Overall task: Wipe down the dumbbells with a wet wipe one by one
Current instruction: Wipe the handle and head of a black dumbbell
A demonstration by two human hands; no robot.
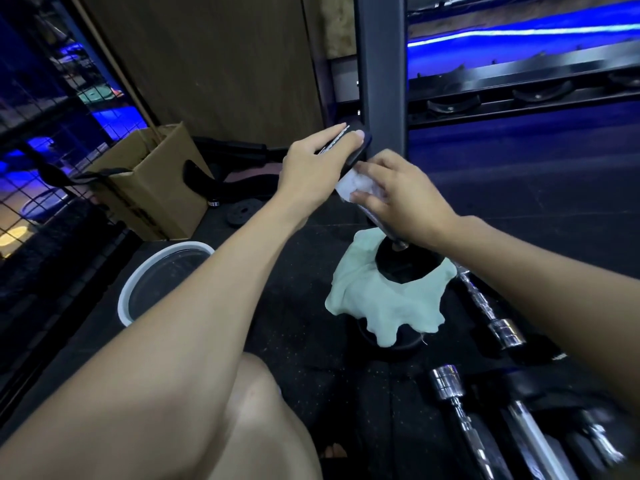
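Observation:
A dumbbell stands tilted on end, its lower black plate (408,265) resting on a pale green cloth (384,299) on the floor. My left hand (315,164) grips the upper black plate (356,150) and holds the dumbbell up. My right hand (401,199) pinches a white wet wipe (349,185) around the chrome handle, just below the upper plate. More dumbbells with chrome collars (450,386) lie on the floor at the lower right.
A white-rimmed bucket (138,289) stands on the floor at left, a cardboard box (156,188) behind it. A dark rack post (381,71) rises just behind the hands. A wire cage wall (45,133) runs along the left. My knee (256,410) is in the foreground.

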